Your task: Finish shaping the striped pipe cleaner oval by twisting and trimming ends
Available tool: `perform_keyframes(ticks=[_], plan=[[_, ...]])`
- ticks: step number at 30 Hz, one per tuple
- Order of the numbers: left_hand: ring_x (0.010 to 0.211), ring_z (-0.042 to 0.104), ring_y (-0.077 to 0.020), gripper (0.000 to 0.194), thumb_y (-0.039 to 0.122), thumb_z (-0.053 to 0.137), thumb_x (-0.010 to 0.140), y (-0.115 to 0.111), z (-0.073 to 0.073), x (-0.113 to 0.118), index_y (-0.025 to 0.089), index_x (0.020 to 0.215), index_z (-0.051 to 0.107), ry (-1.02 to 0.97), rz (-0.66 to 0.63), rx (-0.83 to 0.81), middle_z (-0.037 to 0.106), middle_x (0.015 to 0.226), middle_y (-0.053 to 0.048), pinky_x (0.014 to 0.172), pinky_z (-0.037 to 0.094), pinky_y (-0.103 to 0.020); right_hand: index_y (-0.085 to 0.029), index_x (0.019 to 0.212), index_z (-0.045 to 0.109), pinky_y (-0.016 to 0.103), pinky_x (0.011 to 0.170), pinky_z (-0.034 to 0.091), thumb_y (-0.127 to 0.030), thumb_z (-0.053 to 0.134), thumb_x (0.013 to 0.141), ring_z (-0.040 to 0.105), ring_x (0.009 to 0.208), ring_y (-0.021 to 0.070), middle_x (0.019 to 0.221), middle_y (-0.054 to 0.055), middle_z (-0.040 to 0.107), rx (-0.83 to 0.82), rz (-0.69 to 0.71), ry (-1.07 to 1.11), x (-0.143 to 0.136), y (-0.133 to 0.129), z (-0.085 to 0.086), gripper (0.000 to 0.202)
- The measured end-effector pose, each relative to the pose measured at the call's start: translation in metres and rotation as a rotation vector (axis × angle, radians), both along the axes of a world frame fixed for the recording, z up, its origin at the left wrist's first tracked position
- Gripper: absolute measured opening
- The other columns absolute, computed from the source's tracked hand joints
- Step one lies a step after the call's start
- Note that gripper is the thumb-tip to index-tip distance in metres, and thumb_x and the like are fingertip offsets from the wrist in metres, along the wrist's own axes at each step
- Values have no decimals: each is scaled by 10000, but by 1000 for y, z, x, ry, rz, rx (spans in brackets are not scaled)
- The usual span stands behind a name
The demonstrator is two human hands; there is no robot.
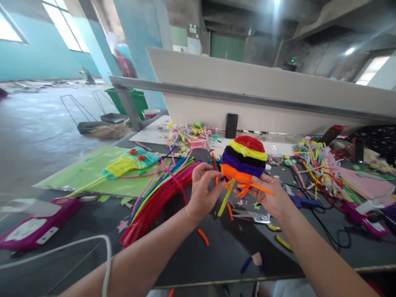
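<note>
A rounded craft piece of fuzzy pipe cleaners (244,159), striped red, yellow, black, purple and orange, is held up over the dark table. My right hand (269,194) grips its lower right edge, thumb in front. At its lower left, my left hand (206,189) is closed in a pinch at an orange pipe cleaner end (217,180). Loose orange ends (244,190) and a yellow-green strand (226,198) hang below the piece. Scissors (253,216) with yellow handles lie under my hands, partly hidden by my right arm.
Left of my hands lies a bundle of pipe cleaners (154,206), mostly red. A yellow-and-turquoise craft piece (133,161) rests on a green sheet (83,171). A phone (231,126) leans against the white panel (198,107). Purple devices (40,225) and cables flank the workspace.
</note>
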State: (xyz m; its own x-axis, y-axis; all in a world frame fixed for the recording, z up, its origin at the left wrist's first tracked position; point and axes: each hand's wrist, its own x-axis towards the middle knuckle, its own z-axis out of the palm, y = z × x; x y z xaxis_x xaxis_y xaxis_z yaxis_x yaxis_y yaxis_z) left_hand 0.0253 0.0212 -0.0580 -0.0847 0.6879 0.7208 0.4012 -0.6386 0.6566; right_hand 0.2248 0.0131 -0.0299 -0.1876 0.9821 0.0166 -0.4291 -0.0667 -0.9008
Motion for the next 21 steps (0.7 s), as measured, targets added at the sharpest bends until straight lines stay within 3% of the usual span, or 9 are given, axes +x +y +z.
perform_keyframes(ticks=[3,7,10,14,21], plan=[[1008,457,-210,61,232,645,758,-6,0,-4,226,802,687,300,74,232,503,1016,-73,911,355,-380,-223,962,665,334,763,539,-298,694,727,665,908,214,1025,46,702,46,-16,11,-18,6,-4,248],[994,455,-217,179,261,642,767,-16,-1,-3,257,941,686,479,144,313,561,976,-71,908,321,-377,-243,985,653,319,711,542,-345,669,739,668,872,209,1004,39,703,90,11,-13,-34,7,-11,266],[1002,455,-224,213,298,623,784,-18,1,-3,227,980,665,548,163,288,587,1000,-74,912,299,-384,-255,1023,640,315,688,538,-350,652,753,658,895,214,1010,40,698,101,27,-31,-41,6,-14,285],[938,465,-208,100,231,582,811,-16,4,-3,220,870,662,593,201,265,616,930,-42,859,293,-381,-249,1021,641,302,681,526,-323,653,761,654,886,208,969,37,705,101,23,-5,-44,9,-22,271],[899,475,-177,81,185,578,809,-15,-1,3,228,833,643,613,179,368,632,863,5,874,285,-359,-247,927,664,256,680,491,-274,690,736,640,807,160,895,5,706,110,-39,105,-42,18,-34,194]])
